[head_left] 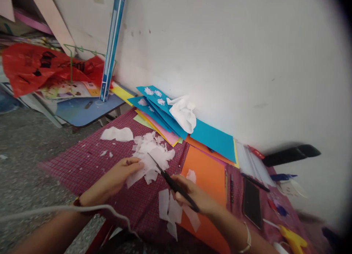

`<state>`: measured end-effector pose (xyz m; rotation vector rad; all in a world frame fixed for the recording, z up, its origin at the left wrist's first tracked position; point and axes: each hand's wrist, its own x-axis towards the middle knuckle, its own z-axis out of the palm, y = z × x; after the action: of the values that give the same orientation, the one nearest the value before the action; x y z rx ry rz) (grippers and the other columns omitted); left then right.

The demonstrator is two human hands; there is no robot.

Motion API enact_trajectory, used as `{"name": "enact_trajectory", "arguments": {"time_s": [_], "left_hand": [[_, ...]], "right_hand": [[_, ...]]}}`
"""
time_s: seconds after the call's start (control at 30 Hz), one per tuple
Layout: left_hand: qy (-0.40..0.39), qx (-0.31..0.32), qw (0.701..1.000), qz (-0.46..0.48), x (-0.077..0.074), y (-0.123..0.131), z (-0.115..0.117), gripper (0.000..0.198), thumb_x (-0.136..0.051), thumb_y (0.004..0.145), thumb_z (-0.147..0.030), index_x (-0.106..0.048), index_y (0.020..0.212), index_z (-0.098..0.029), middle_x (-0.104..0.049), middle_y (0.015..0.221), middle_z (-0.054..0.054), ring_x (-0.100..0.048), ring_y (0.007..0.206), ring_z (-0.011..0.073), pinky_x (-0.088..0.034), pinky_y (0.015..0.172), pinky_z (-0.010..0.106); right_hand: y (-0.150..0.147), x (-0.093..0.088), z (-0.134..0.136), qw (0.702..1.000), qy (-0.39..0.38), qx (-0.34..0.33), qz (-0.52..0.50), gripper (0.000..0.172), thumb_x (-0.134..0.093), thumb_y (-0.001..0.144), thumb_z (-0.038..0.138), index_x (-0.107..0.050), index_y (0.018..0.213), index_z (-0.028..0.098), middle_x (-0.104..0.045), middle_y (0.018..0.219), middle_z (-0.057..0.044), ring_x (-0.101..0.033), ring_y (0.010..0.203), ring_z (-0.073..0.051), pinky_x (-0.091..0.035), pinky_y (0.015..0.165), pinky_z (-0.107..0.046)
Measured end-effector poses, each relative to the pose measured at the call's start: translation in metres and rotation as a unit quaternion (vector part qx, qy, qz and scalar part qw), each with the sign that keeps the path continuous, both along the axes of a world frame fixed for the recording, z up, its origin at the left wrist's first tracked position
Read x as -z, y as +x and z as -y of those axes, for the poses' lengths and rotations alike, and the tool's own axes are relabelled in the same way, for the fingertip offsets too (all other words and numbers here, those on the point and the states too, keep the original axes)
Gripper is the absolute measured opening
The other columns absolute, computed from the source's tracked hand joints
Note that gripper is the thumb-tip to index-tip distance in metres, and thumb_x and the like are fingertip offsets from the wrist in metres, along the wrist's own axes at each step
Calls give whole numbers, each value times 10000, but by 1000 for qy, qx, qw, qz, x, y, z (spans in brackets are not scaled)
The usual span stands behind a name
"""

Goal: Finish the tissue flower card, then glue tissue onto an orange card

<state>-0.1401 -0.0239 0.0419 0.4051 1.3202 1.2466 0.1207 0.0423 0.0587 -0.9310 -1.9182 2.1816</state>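
My left hand (123,173) pinches a piece of white tissue paper (134,177) between thumb and fingers, beside the pile. In my right hand (189,191) are black-handled scissors (176,187), their blades pointing up and left over a heap of torn white paper scraps (154,151). Whether the blades are parted cannot be made out. Several white paper strips (171,208) lie below the scissors, partly over an orange sheet (205,164). A wavy white piece (117,134) rests left of the heap.
Blue sheets (214,136) and crumpled white tissue (183,114) lie against the wall. On the right of the checked table cover (82,158) are a dark phone (252,202) and a yellow glue gun (293,239). A white cable (110,207) crosses near my left wrist.
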Motion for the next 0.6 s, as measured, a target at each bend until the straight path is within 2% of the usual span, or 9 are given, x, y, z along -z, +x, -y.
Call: {"name": "enact_trajectory", "arguments": {"time_s": [0.17, 0.27, 0.37, 0.43, 0.6], "left_hand": [[27, 39, 998, 43, 10, -8, -6, 342, -901, 535, -330, -731, 768, -146, -729, 715, 32, -631, 582, 140, -498, 581, 240], [51, 53, 995, 62, 14, -15, -8, 310, -892, 548, -289, -753, 783, -141, -728, 708, 32, -622, 561, 125, -497, 563, 221], [55, -5, 996, 73, 12, -21, -11, 285, -894, 511, -225, -753, 750, -158, -716, 663, 6, -614, 539, 113, -491, 544, 205], [68, -47, 993, 83, 8, -24, -15, 288, -890, 500, -191, -752, 751, -171, -722, 677, -5, -621, 555, 111, -500, 554, 201], [116, -84, 983, 117, -2, -21, -26, 296, -893, 526, -163, -758, 788, -186, -731, 714, -21, -630, 589, 98, -518, 582, 189]], "right_hand": [[-6, 12, -4, 998, -21, 41, 47, 680, -751, 724, 683, -528, 1126, 182, -491, 674, 79, -389, 459, -55, -297, 461, -222], [-10, 8, -7, 999, -10, 26, 46, 757, -732, 706, 734, -496, 1181, 193, -489, 705, 71, -426, 516, -78, -329, 503, -239], [-12, -3, -10, 999, 24, -21, 13, 842, -658, 727, 803, -441, 1266, 193, -482, 812, 29, -445, 687, -123, -376, 639, -283], [-10, -9, -11, 998, 35, -47, 1, 839, -595, 762, 824, -421, 1280, 187, -462, 859, 10, -425, 743, -142, -375, 693, -308], [-3, -9, -13, 995, 41, -91, 8, 762, -569, 794, 812, -450, 1217, 189, -441, 906, -9, -408, 786, -159, -347, 706, -317]]}}
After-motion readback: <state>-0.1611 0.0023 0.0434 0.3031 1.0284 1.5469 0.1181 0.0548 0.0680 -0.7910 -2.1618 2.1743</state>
